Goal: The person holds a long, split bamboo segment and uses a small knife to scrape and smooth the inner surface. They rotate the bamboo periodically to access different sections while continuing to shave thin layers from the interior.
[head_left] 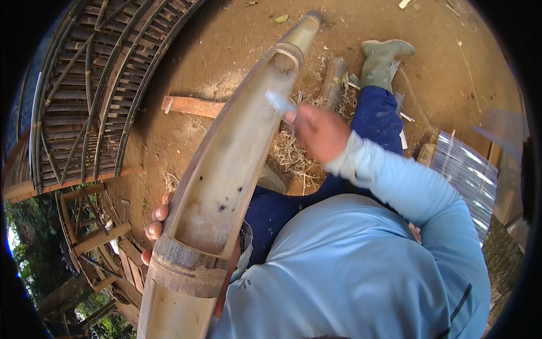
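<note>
A long bamboo pole (221, 164), cut open along one side into a trough, slants from the lower left up to the far middle. Dark specks dot its pale inner wall, and thick node rings close off the hollow at both ends. My left hand (157, 221) is wrapped round the pole's left side near the lower node, the fingertips showing and the palm hidden beneath. In my closed right hand (322, 133) is a knife (279, 103), somewhat blurred. Its short pale blade points left over the far part of the hollow; whether it touches the bamboo I cannot tell.
Curly shavings (296, 158) and a bamboo piece (334, 82) lie on the dirt floor beyond my legs. A reddish wooden plank (193, 106) lies left of the pole. A slatted bamboo structure (73, 96) stands far left, a wooden frame (104, 237) below it, corrugated clear sheeting (466, 178) at right.
</note>
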The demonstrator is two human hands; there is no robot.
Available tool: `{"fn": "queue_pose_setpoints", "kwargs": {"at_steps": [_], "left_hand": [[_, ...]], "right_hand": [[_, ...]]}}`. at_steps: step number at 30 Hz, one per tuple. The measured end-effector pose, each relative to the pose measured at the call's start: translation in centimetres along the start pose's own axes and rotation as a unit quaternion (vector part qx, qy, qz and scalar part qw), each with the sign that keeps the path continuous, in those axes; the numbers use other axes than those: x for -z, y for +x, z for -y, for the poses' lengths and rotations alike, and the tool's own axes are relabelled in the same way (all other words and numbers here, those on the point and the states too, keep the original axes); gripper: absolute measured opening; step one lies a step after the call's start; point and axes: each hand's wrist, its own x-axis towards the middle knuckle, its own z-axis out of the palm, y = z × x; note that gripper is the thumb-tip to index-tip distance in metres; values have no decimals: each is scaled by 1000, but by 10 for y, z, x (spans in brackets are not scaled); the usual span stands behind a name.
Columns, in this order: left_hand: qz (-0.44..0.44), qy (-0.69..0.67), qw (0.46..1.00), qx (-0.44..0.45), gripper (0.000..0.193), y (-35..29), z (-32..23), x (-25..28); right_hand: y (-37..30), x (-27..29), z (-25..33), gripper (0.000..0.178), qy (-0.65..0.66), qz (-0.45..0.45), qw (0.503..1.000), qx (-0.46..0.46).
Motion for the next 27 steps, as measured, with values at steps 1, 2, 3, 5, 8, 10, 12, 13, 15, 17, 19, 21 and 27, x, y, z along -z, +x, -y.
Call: {"fn": "queue_pose_setpoints", "kwargs": {"at_steps": [1,2,3,5,8,10,12,13,15,17,19,21,27], "left_hand": [[-4,3,1000,0,90,-1,-2,0],[-6,5,1000,1,91,-2,-1,-1],[-7,2,1000,-5,93,0,0,-3],[-7,-3,1000,-15,96,2,1,-7],[-11,7,1000,-20,100,0,-2,-7],[-20,-6,1000,-19,103,-4,10,-6],[-24,-8,999,-20,106,-4,9,-7],[-22,-6,1000,-22,107,-2,6,-10],[-23,-2,999,-33,110,0,1,-13],[-29,3,999,-33,113,-1,0,-14],[-29,5,999,-46,116,2,-4,-18],[-42,-27,998,-43,119,-6,11,-17],[-57,-21,995,-75,127,-3,9,-26]], "right_hand": [[-12,-8,4,41,7,13,999,33],[-14,-6,11,41,3,16,998,62],[-8,-2,6,39,17,14,1000,14],[13,8,-7,35,47,8,996,-77],[-7,-1,14,38,30,26,999,15],[-17,-3,13,38,7,24,997,68],[4,6,3,36,6,16,1000,-26],[10,9,3,35,9,16,997,-69],[-17,-7,16,39,-2,-2,999,53],[-34,-13,33,38,19,65,994,84],[-11,-8,20,35,25,19,999,24],[-12,-6,8,35,4,-29,1000,9],[-23,-4,24,34,77,45,992,-93]]}}
